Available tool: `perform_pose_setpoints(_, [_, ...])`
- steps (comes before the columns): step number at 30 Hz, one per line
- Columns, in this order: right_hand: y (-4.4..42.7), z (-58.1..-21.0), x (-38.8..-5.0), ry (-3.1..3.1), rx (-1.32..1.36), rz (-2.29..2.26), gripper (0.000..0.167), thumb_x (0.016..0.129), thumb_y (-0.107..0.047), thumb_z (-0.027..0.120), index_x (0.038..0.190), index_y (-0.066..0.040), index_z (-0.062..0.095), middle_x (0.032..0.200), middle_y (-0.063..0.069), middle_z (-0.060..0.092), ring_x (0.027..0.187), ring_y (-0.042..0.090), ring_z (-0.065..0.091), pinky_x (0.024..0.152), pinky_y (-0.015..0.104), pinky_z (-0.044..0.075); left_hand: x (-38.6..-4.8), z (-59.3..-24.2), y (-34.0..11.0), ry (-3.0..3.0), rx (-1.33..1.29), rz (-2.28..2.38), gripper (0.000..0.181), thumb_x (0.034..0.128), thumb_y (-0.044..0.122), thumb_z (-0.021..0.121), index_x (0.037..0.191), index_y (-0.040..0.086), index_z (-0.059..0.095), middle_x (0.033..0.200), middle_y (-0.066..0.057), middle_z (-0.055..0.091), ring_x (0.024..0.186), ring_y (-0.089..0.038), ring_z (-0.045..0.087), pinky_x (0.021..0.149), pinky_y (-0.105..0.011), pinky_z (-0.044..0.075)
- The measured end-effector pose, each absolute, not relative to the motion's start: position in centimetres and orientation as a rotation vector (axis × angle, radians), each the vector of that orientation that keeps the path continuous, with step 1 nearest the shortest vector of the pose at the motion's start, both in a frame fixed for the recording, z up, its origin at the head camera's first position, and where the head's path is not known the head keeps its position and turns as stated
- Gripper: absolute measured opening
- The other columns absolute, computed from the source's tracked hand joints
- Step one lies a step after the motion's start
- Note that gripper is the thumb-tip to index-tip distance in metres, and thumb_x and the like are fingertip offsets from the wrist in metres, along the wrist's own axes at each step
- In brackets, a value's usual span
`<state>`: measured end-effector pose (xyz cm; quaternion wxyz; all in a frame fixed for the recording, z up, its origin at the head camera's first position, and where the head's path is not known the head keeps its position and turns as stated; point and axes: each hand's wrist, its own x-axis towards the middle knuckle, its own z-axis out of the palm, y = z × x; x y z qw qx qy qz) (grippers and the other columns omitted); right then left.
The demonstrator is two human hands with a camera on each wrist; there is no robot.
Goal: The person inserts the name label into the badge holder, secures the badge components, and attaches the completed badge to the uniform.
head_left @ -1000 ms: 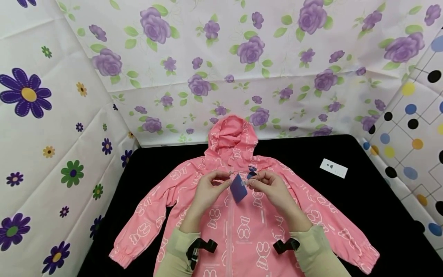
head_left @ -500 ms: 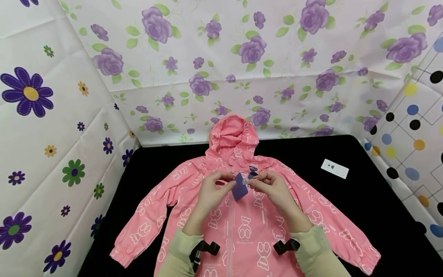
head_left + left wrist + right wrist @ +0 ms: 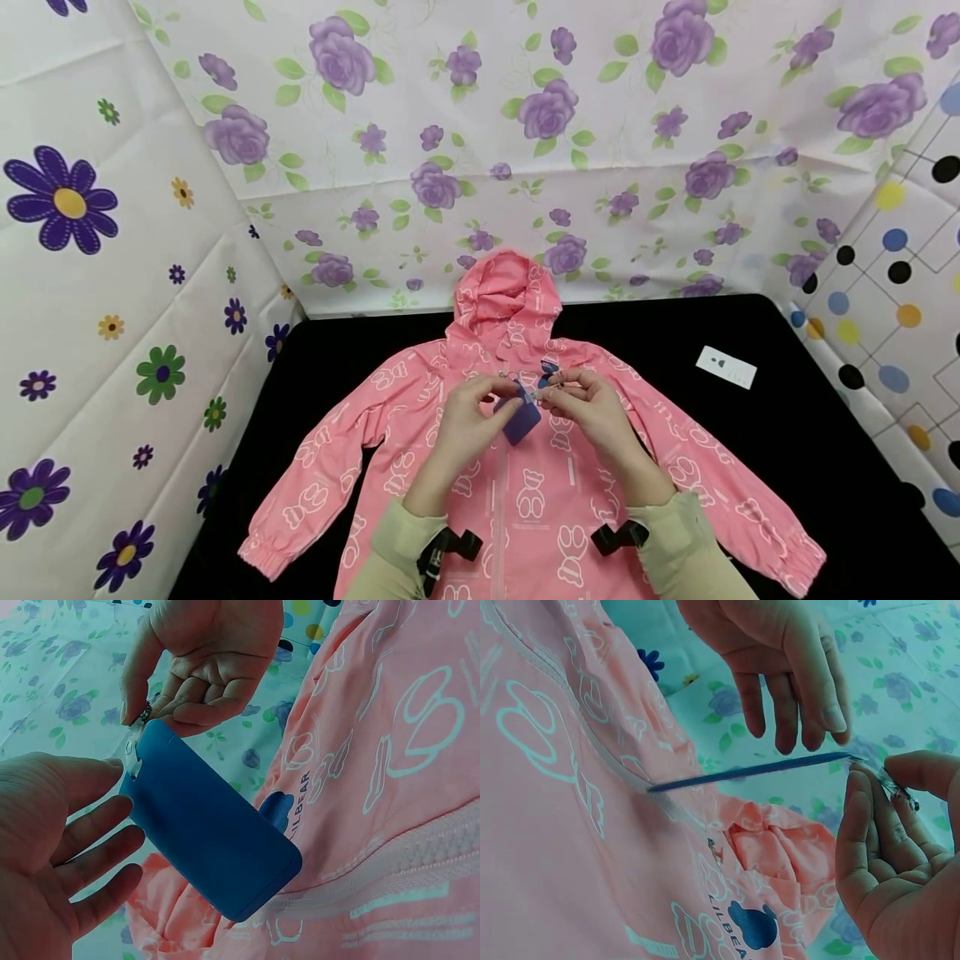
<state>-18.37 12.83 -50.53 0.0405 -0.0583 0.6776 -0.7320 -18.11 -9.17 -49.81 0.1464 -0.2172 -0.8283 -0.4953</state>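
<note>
A flat blue badge holder (image 3: 210,825) hangs tilted over the chest of a pink hooded jacket (image 3: 528,492) with white bear outlines. My right hand (image 3: 907,870) pinches the small metal clip (image 3: 907,801) joined to the holder by a clear strap (image 3: 132,757). Close by, my left hand (image 3: 60,847) has its fingers extended and loosely spread, thumb and forefinger near that strap. A narrow gap separates those fingertips from the holder in the right wrist view. The holder's edge faces that view; its broad side fills the left wrist view.
The jacket lies front up, hood away from me, sleeves spread on a black tabletop (image 3: 660,325). A white card (image 3: 726,367) lies at the right. Flowered fabric (image 3: 420,217) hangs behind the table, with patterned sheets on both sides.
My left hand has shifted slightly to the right, nearer the strap. The badge holder has swung and turned a little. My right hand stays nearly still on the clip.
</note>
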Motion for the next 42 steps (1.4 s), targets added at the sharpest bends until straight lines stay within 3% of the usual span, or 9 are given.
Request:
perform_pose_setpoints(7, [12.75, -50.46, -18.26, 2.040, -0.183, -2.249, 0.026, 0.099, -0.008, 0.077, 0.116, 0.005, 0.061, 0.098, 0.013, 0.079, 0.090, 0.016, 0.076, 0.086, 0.032, 0.063, -18.17, -49.83, -9.08, -2.388, -0.640, -1.358, 0.017, 0.0907, 0.008, 0.087, 0.106, 0.010, 0.081, 0.101, -0.001, 0.078, 0.095, -0.017, 0.073, 0.085, -0.040, 0.061])
perform_pose_setpoints(16, [12.79, -50.41, -18.20, 2.034, -0.187, -2.228, 0.028, 0.099, -0.012, 0.078, 0.111, 0.002, 0.058, 0.106, 0.027, 0.076, 0.097, 0.024, 0.077, 0.090, 0.034, 0.062, -18.00, -49.81, -8.85, -2.403, -0.667, -1.286, 0.018, 0.0910, 0.010, 0.087, 0.108, 0.007, 0.082, 0.105, -0.005, 0.078, 0.101, -0.020, 0.073, 0.085, -0.041, 0.061])
perform_pose_setpoints(29, [12.48, -50.72, -18.27, 2.000, -0.300, -2.225, 0.028, 0.103, -0.013, 0.075, 0.115, 0.006, 0.057, 0.106, 0.019, 0.078, 0.099, 0.021, 0.077, 0.090, 0.034, 0.063, -18.15, -50.02, -9.14, -2.378, -0.673, -1.283, 0.019, 0.0922, 0.010, 0.087, 0.110, 0.008, 0.083, 0.106, -0.003, 0.077, 0.099, -0.019, 0.073, 0.081, -0.046, 0.062])
perform_pose_setpoints(35, [12.25, -50.63, -18.21, 1.983, -0.323, -2.227, 0.022, 0.102, -0.009, 0.073, 0.111, 0.003, 0.057, 0.104, 0.020, 0.077, 0.098, 0.019, 0.076, 0.089, 0.035, 0.063, -18.20, -49.96, -9.30, -2.380, -0.667, -1.272, 0.017, 0.0927, 0.013, 0.087, 0.109, 0.009, 0.084, 0.104, 0.000, 0.076, 0.095, -0.017, 0.072, 0.079, -0.042, 0.061])
perform_pose_setpoints(42, [12.55, -50.52, -17.99, 1.981, -0.329, -2.220, 0.022, 0.102, -0.010, 0.074, 0.110, 0.002, 0.058, 0.104, 0.018, 0.076, 0.098, 0.019, 0.076, 0.090, 0.036, 0.063, -18.10, -50.01, -8.98, -2.350, -0.696, -1.304, 0.017, 0.0899, 0.014, 0.089, 0.105, 0.006, 0.085, 0.104, -0.002, 0.077, 0.097, -0.021, 0.072, 0.077, -0.046, 0.061])
